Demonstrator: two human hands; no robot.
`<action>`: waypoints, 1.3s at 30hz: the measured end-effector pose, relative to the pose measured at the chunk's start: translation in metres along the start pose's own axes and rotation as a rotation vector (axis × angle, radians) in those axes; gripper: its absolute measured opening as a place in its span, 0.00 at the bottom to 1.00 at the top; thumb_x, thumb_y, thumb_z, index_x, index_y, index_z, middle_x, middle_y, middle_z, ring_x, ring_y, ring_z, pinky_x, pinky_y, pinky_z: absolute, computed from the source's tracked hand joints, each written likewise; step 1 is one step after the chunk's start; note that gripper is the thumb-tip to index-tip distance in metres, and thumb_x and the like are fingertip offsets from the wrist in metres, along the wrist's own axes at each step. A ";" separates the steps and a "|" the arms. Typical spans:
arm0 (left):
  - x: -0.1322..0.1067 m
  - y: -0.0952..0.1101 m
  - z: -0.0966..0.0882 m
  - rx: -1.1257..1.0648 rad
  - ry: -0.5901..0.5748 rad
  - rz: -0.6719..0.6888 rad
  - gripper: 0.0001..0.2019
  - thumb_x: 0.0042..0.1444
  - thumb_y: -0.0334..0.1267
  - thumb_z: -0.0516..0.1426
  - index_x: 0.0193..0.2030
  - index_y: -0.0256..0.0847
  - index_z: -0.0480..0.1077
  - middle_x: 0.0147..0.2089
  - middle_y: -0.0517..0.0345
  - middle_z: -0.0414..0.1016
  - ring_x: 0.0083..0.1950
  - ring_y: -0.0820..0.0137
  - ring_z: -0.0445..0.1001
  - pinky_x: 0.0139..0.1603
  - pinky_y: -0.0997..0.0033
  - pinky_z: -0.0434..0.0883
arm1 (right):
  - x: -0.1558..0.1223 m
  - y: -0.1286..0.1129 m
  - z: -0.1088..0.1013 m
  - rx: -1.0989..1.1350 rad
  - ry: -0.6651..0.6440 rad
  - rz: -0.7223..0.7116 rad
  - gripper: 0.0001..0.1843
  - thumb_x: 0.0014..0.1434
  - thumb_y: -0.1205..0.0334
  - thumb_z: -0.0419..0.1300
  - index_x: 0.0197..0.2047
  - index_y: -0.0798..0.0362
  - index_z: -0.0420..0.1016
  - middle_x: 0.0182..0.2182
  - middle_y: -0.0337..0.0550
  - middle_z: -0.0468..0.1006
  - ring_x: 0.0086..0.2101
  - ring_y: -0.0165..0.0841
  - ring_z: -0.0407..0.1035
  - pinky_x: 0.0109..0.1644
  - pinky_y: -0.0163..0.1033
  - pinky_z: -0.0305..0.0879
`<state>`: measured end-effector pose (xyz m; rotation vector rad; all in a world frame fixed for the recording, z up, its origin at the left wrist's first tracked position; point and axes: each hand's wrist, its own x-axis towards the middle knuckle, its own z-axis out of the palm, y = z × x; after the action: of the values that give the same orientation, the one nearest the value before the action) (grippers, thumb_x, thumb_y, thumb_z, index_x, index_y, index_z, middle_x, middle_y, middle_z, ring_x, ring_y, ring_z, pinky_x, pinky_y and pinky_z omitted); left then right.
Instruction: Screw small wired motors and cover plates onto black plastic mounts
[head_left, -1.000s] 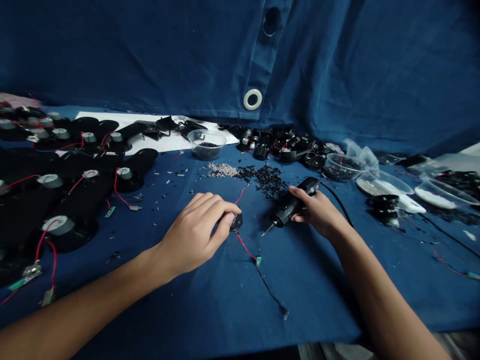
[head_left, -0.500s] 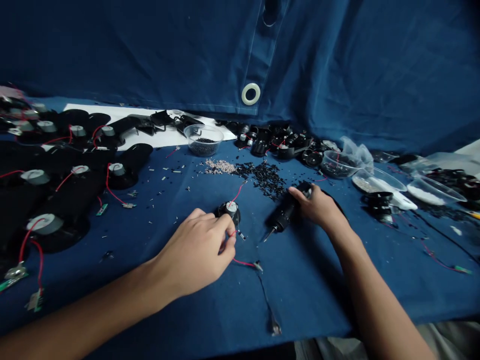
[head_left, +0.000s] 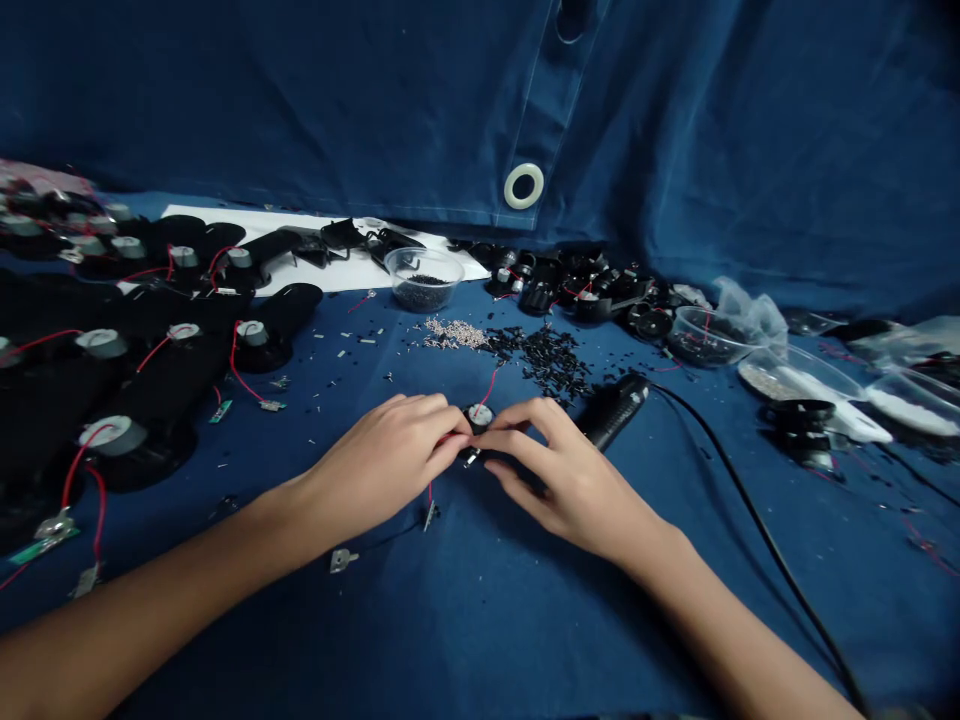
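Note:
In the middle of the blue cloth stands a small black part with a round silver motor [head_left: 480,416] and a red wire [head_left: 491,384] rising from it. Beside this part my left hand [head_left: 397,450] is closed, its thumb and fingertips pinching another red wire. My right hand [head_left: 559,470] meets it from the other side, fingers curved and apart from the thumb, the tips at the part and my left fingertips. Below the hands dangle a small connector [head_left: 430,514] and a metal tab [head_left: 343,560]. Behind my right hand lies a black electric screwdriver [head_left: 619,410], which no hand holds.
Black housings with silver motors [head_left: 116,436] and red wires fill the left side. Piles of silver screws [head_left: 454,334] and black pieces [head_left: 551,362] lie ahead, near a clear bowl [head_left: 424,280]. More bowls stand right; a black cable [head_left: 757,510] curves toward me.
My right hand has let go of the electric screwdriver and moved left to the motor part. The wires with their metal ends have swung left. The view has shifted slightly.

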<state>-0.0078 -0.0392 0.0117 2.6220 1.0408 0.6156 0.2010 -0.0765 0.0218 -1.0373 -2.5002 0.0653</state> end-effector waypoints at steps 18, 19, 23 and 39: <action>-0.001 0.002 -0.004 -0.133 -0.075 0.064 0.09 0.64 0.38 0.51 0.35 0.41 0.69 0.33 0.61 0.71 0.36 0.70 0.70 0.38 0.71 0.64 | 0.001 0.006 0.003 0.165 0.203 0.059 0.08 0.62 0.64 0.55 0.45 0.51 0.71 0.40 0.46 0.70 0.42 0.32 0.66 0.47 0.41 0.67; -0.002 0.002 -0.006 -0.144 -0.098 0.045 0.10 0.63 0.39 0.51 0.32 0.41 0.69 0.30 0.62 0.71 0.33 0.71 0.70 0.36 0.72 0.63 | 0.002 0.006 0.003 0.185 0.227 0.079 0.08 0.62 0.64 0.55 0.45 0.50 0.71 0.40 0.46 0.70 0.41 0.33 0.67 0.47 0.42 0.67; -0.005 0.016 -0.010 -0.262 -0.209 0.124 0.15 0.65 0.36 0.49 0.31 0.41 0.72 0.28 0.64 0.72 0.33 0.74 0.71 0.36 0.75 0.64 | 0.004 0.004 0.001 0.223 0.309 0.142 0.10 0.62 0.66 0.56 0.46 0.50 0.73 0.40 0.44 0.72 0.41 0.32 0.68 0.46 0.40 0.68; -0.006 0.011 -0.003 -0.097 0.419 0.258 0.05 0.60 0.31 0.57 0.43 0.41 0.68 0.39 0.59 0.73 0.41 0.74 0.72 0.45 0.76 0.68 | 0.004 0.000 0.001 0.399 0.170 0.214 0.11 0.64 0.62 0.53 0.45 0.50 0.76 0.35 0.42 0.73 0.37 0.29 0.68 0.42 0.37 0.66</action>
<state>-0.0068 -0.0509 0.0172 2.6206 0.7476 1.2830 0.1976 -0.0738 0.0222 -1.0806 -2.1000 0.4964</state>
